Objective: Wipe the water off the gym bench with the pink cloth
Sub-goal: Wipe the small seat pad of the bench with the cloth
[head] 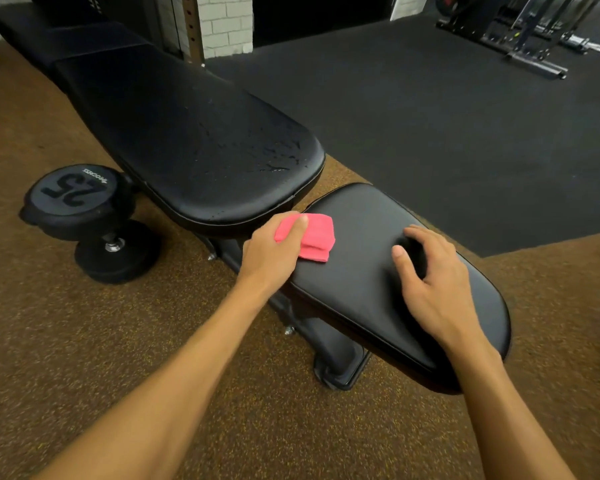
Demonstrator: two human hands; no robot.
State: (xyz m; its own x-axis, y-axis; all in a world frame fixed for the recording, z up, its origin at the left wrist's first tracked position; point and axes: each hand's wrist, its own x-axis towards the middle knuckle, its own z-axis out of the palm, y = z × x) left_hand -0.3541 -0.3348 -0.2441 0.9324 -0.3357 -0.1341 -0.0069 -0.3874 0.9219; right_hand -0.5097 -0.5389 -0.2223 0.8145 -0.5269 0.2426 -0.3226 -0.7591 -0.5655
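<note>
While held under left hand (274,252) | pink cloth (315,237) | on bench seat (361,292)

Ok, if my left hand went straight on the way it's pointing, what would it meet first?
Likely the rounded near end of the long black padded backrest, just ahead of the left hand holding the folded pink cloth; the water droplets lie farther up that pad.

Head-worn view — looking forward and down, close over the gym bench (201,140).
</note>
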